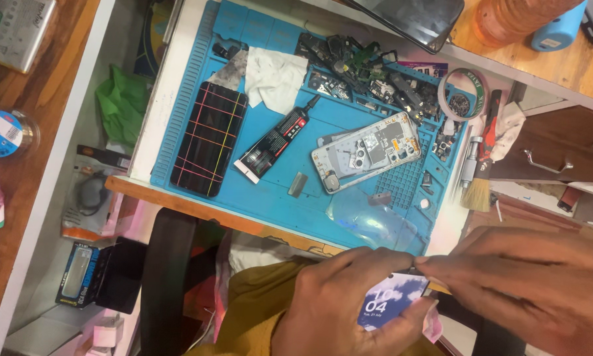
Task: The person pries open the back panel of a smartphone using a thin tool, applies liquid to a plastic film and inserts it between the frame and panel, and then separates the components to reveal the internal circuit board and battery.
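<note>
My left hand (339, 300) holds a small phone (390, 300) with a lit blue screen, low in the view in front of the desk edge. My right hand (527, 283) reaches in from the right and pinches the phone's upper right corner with its fingertips. On the blue work mat (323, 125) above lie an opened phone body (367, 150) with its insides showing, a black glue tube (275, 140), and a dark phone (209, 138) wrapped in crossing coloured bands.
A white cloth (273, 76) and a heap of small phone parts (369, 69) fill the mat's top. A tape roll (463, 92), red-handled tool (489, 125) and brush (478, 191) lie right. Wooden drawers (560, 155) stand at right, boxes (79, 273) at lower left.
</note>
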